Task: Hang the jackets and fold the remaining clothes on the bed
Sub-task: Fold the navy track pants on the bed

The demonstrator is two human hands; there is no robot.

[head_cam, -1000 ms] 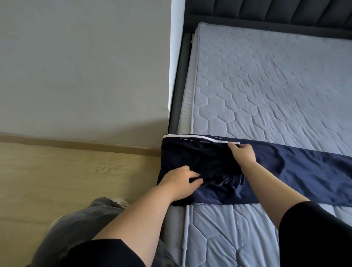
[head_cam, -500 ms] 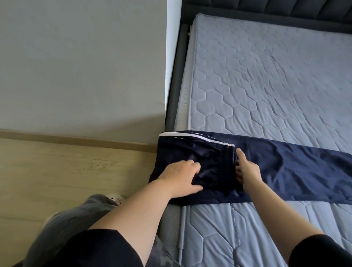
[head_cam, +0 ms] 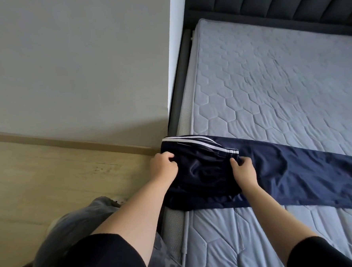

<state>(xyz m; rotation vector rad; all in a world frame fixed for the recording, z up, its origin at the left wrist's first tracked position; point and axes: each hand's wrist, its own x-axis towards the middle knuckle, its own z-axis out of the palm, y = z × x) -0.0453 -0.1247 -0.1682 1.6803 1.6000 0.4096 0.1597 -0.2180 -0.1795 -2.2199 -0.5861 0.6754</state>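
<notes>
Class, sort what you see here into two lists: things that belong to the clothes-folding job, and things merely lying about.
Job: navy trousers, left hand, right hand, mattress.
Lying about: wooden floor, grey wall, dark headboard.

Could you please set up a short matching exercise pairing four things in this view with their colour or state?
Things:
1. trousers
2. mattress
3. floor
4. left hand

Descriptions:
A. pale wood planks
B. navy with white stripes, partly folded
C. grey, quilted in hexagons
D. gripping the fabric at the edge of the bed

Pairs: 1-B, 2-C, 3-A, 4-D. The right hand also grips the trousers, at the end of the folded part.
</notes>
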